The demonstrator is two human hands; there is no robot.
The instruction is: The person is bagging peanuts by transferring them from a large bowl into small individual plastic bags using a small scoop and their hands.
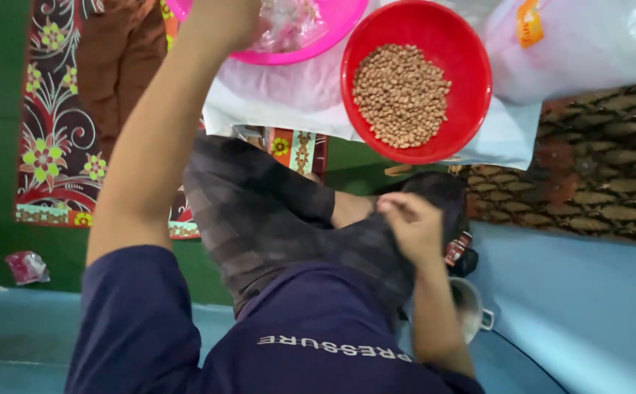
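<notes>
Two bowls are sitting ahead of you: a pink bowl at twelve o'clock and a red bowl of peanuts at one o'clock, its round mouth facing up, so no long axis is showing. Your left hand is reaching into the pink bowl, touching a clear plastic bag; its grip is hidden. Your right hand is pinching checked cloth at five o'clock. I judge a dragging forearm could be tipping the pink bowl.

head view — steeply downward, close
</notes>
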